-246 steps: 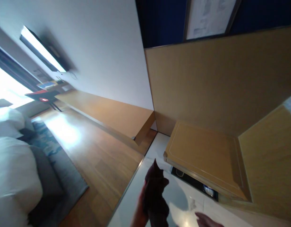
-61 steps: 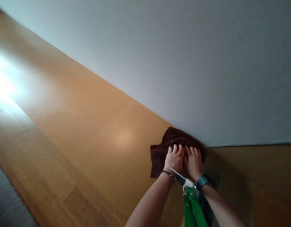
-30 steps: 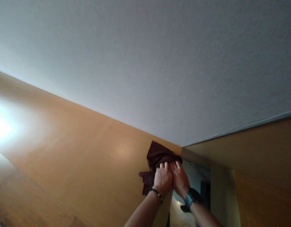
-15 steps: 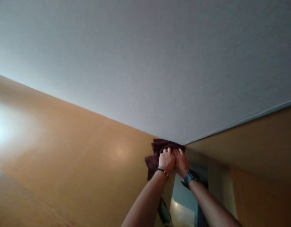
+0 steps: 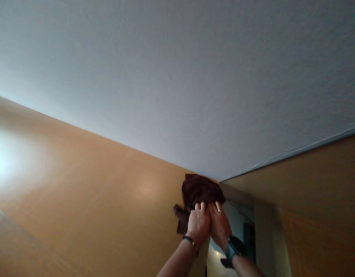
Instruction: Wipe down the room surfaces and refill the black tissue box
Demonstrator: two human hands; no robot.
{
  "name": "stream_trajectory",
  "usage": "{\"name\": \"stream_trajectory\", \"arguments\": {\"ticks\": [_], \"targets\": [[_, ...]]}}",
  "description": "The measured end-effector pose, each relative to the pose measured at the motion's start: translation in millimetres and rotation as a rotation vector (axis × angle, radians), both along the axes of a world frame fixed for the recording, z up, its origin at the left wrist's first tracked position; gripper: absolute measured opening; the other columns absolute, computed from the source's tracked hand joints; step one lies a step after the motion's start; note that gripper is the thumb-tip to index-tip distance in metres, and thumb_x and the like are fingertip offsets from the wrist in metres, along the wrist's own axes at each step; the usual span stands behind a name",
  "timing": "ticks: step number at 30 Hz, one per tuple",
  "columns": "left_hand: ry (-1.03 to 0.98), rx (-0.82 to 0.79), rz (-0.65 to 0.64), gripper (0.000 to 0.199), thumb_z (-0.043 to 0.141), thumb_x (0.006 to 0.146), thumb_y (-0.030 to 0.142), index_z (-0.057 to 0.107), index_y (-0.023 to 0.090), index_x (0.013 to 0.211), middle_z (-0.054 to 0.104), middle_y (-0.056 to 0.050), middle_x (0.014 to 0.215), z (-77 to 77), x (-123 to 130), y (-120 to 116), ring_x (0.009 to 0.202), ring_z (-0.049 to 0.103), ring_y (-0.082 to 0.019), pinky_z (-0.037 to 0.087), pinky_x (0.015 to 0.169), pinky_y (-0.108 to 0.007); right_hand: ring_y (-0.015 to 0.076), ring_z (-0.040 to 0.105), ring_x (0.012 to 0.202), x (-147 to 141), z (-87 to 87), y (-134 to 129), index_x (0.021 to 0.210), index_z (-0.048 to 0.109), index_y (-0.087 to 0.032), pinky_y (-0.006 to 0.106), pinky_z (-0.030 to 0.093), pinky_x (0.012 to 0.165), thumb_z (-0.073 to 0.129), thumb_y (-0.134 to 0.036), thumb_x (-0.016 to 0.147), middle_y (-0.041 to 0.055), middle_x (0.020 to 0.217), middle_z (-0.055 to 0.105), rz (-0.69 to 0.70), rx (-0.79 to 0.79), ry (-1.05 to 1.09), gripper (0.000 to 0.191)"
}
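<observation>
A dark maroon cloth lies bunched against the yellowish wood panel, just under the corner where it meets the grey surface. My left hand presses on the cloth's lower part with bent fingers; a dark beaded bracelet circles that wrist. Right beside it, my right hand has its fingers on the cloth too, with a ring on one finger and a watch on the wrist. The fingertips are partly sunk in the folds, and a loose fold of cloth sticks out to the left.
A broad grey, plaster-like surface fills the upper view. To the right runs a darker wood panel with a thin strip along its edge. Below the hands there is a gap with a shiny, pale surface showing. Light glares off the panel at far left.
Both hands have moved down and slightly left, drawing the cloth a little lower. More of the cloth now shows above the fingers. The camera view has shifted slightly.
</observation>
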State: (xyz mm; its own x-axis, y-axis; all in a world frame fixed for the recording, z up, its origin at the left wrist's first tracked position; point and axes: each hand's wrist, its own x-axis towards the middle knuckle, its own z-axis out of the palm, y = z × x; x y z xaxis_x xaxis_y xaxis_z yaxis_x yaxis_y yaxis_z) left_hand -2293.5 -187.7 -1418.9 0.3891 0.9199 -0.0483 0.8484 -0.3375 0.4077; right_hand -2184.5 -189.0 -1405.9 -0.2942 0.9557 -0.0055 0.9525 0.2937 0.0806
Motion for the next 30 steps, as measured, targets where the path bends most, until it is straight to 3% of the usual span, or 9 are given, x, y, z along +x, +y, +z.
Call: {"name": "stream_trajectory", "arguments": {"ticks": [7, 12, 18, 24, 30], "targets": [[-0.013, 0.044, 0.042, 0.033, 0.037, 0.095, 0.012, 0.06, 0.015, 0.119, 0.054, -0.014, 0.111, 7.5, 1.3, 22.0, 0.101, 0.056, -0.025, 0.057, 0.071, -0.033, 0.0242, 0.05, 0.116, -0.2, 8.6, 21.4, 0.118, 0.064, -0.013, 0.036, 0.033, 0.11, 0.037, -0.008, 0.09, 0.0103, 0.113, 0.064, -0.012, 0.004, 0.024, 0.04], [-0.003, -0.025, 0.016, 0.03, 0.042, 0.094, 0.014, 0.06, 0.013, 0.119, 0.056, -0.014, 0.11, -7.1, -8.0, -12.1, 0.098, 0.059, -0.027, 0.059, 0.068, -0.037, 0.0215, 0.053, 0.117, -8.8, -4.1, -11.4, 0.117, 0.066, -0.015, 0.036, 0.031, 0.113, 0.035, -0.001, 0.087, 0.008, 0.116, 0.066, -0.007, -0.047, 0.03, 0.045], [-0.017, 0.033, 0.116, 0.033, 0.036, 0.095, 0.01, 0.058, 0.012, 0.12, 0.055, -0.014, 0.112, 3.9, -8.3, 10.5, 0.102, 0.058, -0.025, 0.059, 0.071, -0.034, 0.0226, 0.047, 0.125, -8.0, -1.5, 22.7, 0.123, 0.063, -0.013, 0.034, 0.035, 0.111, 0.032, -0.005, 0.092, 0.0088, 0.121, 0.064, 0.015, -0.03, 0.027, 0.044], [0.036, -0.084, 0.083, 0.035, 0.042, 0.093, 0.009, 0.058, 0.013, 0.124, 0.057, -0.015, 0.112, -14.8, -16.8, -36.0, 0.099, 0.06, -0.026, 0.059, 0.071, -0.035, 0.0212, 0.052, 0.124, -19.1, -14.9, -21.8, 0.117, 0.068, -0.016, 0.031, 0.039, 0.11, 0.037, 0.001, 0.087, 0.0058, 0.123, 0.065, 0.021, -0.081, 0.011, 0.047], [0.003, 0.016, 0.16, 0.034, 0.036, 0.096, 0.01, 0.057, 0.013, 0.123, 0.055, -0.015, 0.113, 4.8, -20.4, 17.4, 0.103, 0.058, -0.024, 0.057, 0.073, -0.03, 0.0216, 0.047, 0.128, -18.8, -5.2, 38.6, 0.127, 0.06, -0.013, 0.033, 0.035, 0.112, 0.032, -0.006, 0.094, 0.0097, 0.128, 0.061, 0.071, -0.055, 0.001, 0.045]]}}
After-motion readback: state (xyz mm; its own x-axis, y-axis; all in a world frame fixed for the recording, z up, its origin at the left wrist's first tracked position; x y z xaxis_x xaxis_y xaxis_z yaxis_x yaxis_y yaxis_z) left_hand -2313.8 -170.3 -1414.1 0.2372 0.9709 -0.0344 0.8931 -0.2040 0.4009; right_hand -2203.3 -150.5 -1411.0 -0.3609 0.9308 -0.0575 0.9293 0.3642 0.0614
